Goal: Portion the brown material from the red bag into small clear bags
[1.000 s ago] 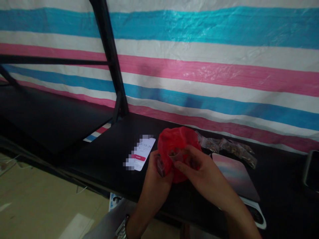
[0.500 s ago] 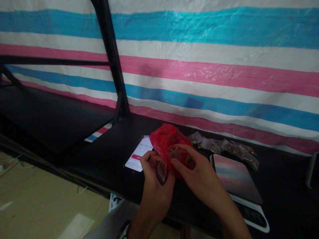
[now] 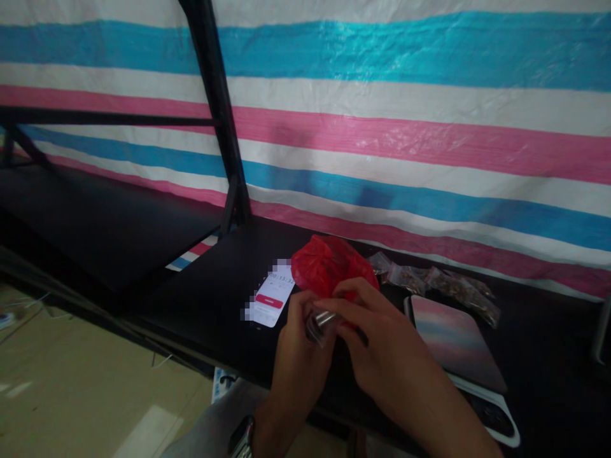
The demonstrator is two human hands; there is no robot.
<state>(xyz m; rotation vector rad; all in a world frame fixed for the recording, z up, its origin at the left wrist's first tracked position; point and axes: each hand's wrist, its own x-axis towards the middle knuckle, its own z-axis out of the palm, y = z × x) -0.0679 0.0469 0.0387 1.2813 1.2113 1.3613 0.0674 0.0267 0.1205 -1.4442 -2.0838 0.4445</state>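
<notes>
Over a black table [image 3: 205,312] by striped sheeting [image 3: 429,102], left hand [image 3: 301,359] grips a clear bag [image 3: 316,334], right hand [image 3: 382,337] pinches a shiny piece [image 3: 325,317]

The left hand [image 3: 305,362] is bare, 1 silvery-dark watch [image 3: 242,437] at its wrist; grey cloth [image 3: 214,423] covers 1 leg.

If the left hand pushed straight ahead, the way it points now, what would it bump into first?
Most likely the red plastic bag, just beyond the left hand above the black tabletop. Depth is unclear in this single view; they may already touch.
</notes>
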